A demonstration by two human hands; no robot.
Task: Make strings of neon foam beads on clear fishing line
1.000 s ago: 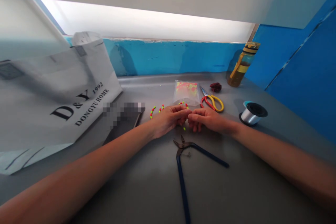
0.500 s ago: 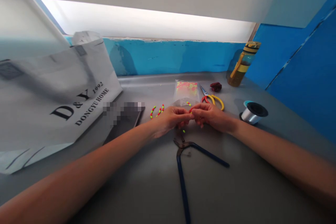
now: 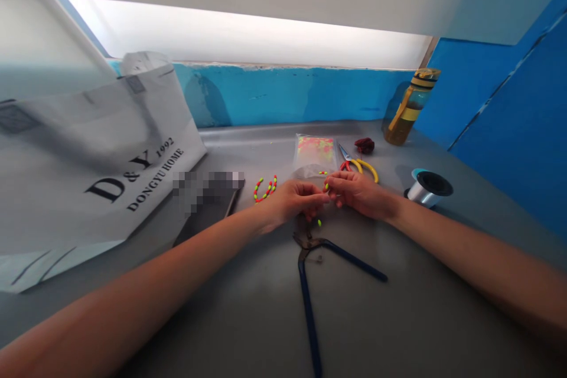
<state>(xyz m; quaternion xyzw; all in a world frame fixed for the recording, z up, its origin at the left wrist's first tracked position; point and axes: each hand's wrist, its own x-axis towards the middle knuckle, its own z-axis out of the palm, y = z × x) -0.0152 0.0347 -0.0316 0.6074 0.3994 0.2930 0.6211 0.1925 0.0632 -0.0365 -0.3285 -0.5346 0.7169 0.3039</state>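
Observation:
Close together over the middle of the grey table are my left hand (image 3: 305, 198) and my right hand (image 3: 349, 189). My right thumb and fingers pinch a small yellow-green bead (image 3: 326, 186). The left fingertips are pressed together beside it; what lies between them is too small to make out. Under the hands hangs or lies another yellow-green bead (image 3: 319, 222). A curved string of red and yellow-green beads (image 3: 266, 194) is left of my left hand. Behind the hands sits a clear bag of pink and yellow beads (image 3: 316, 150).
Open pliers with blue handles (image 3: 310, 295) lie in front of the hands. Scissors (image 3: 365, 166), a dark red bundle (image 3: 364, 145), a wire spool (image 3: 427, 190) and a bottle (image 3: 410, 109) stand or lie rightward. A dark flat object (image 3: 212, 204) and large white bag (image 3: 110, 171) are left.
My fingertips have parted slightly, and the bead at my right fingers shows more clearly. The lower bead has shifted right. Small beads behind the hands have also moved a little right.

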